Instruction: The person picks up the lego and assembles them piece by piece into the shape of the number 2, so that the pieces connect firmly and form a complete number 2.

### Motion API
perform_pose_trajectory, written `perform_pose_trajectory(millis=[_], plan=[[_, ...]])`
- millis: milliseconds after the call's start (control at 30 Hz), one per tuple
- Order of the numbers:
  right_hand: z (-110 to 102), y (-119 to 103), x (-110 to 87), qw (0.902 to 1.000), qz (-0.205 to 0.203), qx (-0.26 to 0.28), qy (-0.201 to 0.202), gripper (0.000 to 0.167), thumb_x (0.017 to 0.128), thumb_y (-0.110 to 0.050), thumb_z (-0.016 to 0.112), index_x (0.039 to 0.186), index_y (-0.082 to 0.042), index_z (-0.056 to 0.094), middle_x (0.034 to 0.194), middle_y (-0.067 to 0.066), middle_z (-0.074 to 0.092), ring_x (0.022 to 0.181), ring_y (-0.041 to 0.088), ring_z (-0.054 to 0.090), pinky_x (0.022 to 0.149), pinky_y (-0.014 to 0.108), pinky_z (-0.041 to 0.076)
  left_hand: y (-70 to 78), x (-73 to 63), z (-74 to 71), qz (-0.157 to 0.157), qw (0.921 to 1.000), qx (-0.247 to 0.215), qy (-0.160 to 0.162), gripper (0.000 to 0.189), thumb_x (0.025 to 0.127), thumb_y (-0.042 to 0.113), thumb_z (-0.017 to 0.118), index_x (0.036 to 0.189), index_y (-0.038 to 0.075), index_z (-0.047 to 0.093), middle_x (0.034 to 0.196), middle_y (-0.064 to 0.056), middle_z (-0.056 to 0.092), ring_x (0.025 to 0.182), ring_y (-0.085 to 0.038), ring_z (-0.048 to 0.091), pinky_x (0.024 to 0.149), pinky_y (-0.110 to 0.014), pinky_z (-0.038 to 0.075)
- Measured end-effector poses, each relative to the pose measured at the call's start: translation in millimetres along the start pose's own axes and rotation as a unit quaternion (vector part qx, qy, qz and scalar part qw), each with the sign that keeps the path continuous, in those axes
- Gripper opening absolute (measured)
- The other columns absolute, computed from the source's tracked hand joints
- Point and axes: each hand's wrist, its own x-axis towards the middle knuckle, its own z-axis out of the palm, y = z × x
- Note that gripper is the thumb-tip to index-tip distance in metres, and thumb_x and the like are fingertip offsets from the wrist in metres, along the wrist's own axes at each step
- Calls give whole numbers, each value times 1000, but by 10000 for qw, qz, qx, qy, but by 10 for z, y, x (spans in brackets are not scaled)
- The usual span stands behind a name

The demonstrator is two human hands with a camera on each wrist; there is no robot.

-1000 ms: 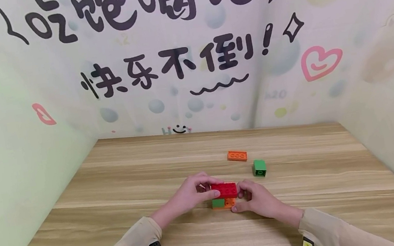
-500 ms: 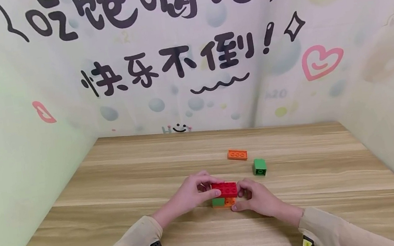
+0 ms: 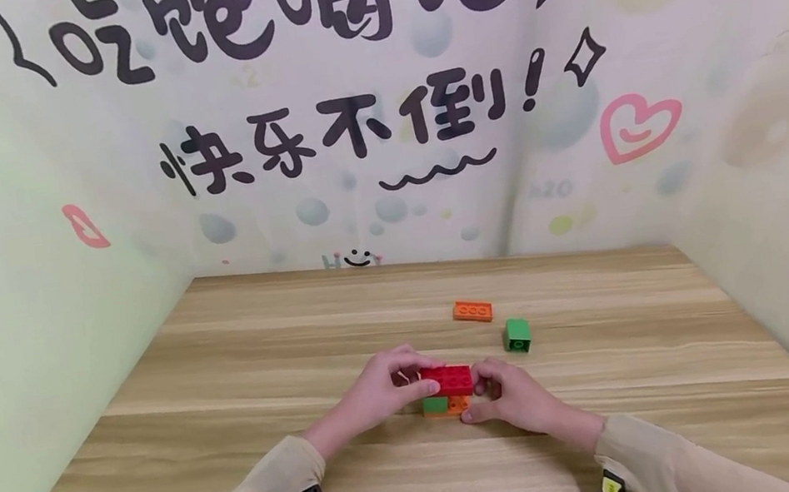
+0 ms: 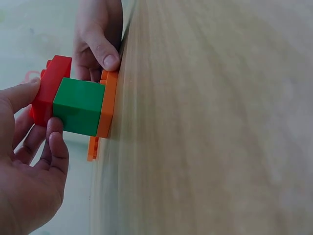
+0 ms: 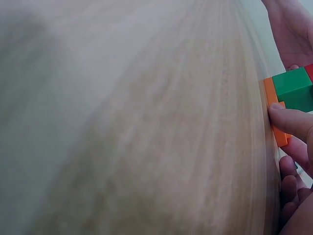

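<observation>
- On the desk [image 3: 229, 362], all looks the same as before.
- The left hand [image 3: 384, 388] pinches the red block [image 3: 455, 380].
- The right hand [image 3: 513, 400] pinches the bottom orange block [image 4: 108, 106].

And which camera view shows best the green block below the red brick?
The left wrist view: the green block appears large between red brick and orange plate. Head shows only a patch; right wrist cuts it at the frame edge.
</observation>
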Motion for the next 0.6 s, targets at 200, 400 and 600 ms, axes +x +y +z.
perform_pose_trajectory(millis=[200,400,600], plan=[[-13,2,39,9998,-59,-106,-150,32,77,-28,84,88,-9,60,87,5,54,75,15,44,64,22,36,19,-17,-10,19,10000,74,30,30,90,20,73,118,11,73,95,-7,64,81,-11,57,70,-22,51],[-68,-1,53,9990,-183,-228,-332,31,76,-27,85,91,-10,63,85,3,57,71,12,44,61,20,35,43,-22,-7,-163,9999,-46,7,25,89,19,73,113,11,71,99,-7,67,80,-12,59,66,-21,51],[-149,13,36,9969,-426,-299,-589,30,79,-27,83,99,-13,67,86,2,61,70,7,47,61,20,39,37,-35,7,-359,9989,-299,24,22,89,18,74,109,9,70,100,-10,70,79,-12,60,64,-22,51]])
